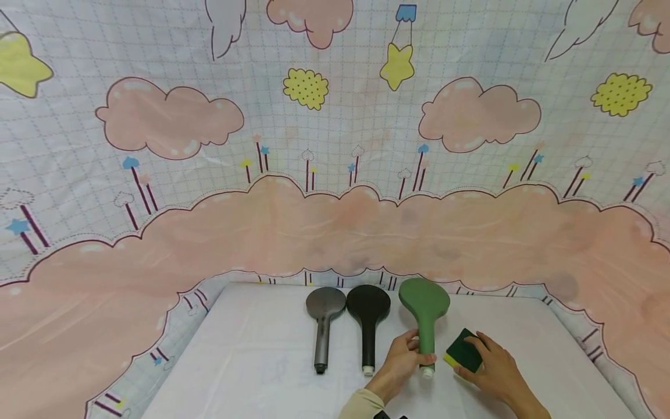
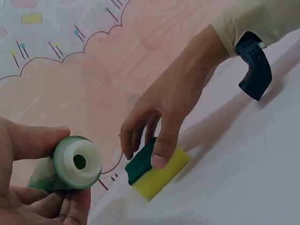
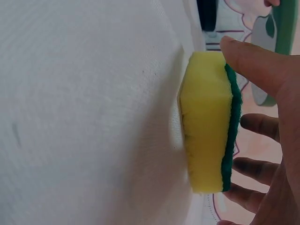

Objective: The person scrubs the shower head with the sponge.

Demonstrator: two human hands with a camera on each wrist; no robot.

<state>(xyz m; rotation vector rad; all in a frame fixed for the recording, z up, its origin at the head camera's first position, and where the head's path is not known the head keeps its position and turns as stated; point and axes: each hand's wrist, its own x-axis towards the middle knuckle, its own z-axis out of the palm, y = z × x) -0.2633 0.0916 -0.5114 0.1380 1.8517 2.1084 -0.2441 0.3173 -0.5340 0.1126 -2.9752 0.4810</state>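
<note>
In the head view my left hand (image 1: 399, 358) grips the lower handle of a green handheld shower head (image 1: 426, 302). Thumb and fingers wrap the handle just above its white threaded end (image 2: 83, 159), which faces the left wrist camera. On the right, my right hand (image 1: 494, 368) is spread over a yellow sponge with a green scouring pad (image 1: 464, 351). Its fingertips are at the green face and the thumb is by one edge, not closed firmly round the sponge. The sponge (image 3: 206, 122) appears to sit on the white table.
A grey shower head (image 1: 323, 331) and a black shower head (image 1: 369, 326) lie side by side, left of the green one, on the white table (image 1: 251, 355). Behind the table hangs a patterned cloth (image 1: 335, 233). A dark band (image 2: 255, 65) is on the right wrist.
</note>
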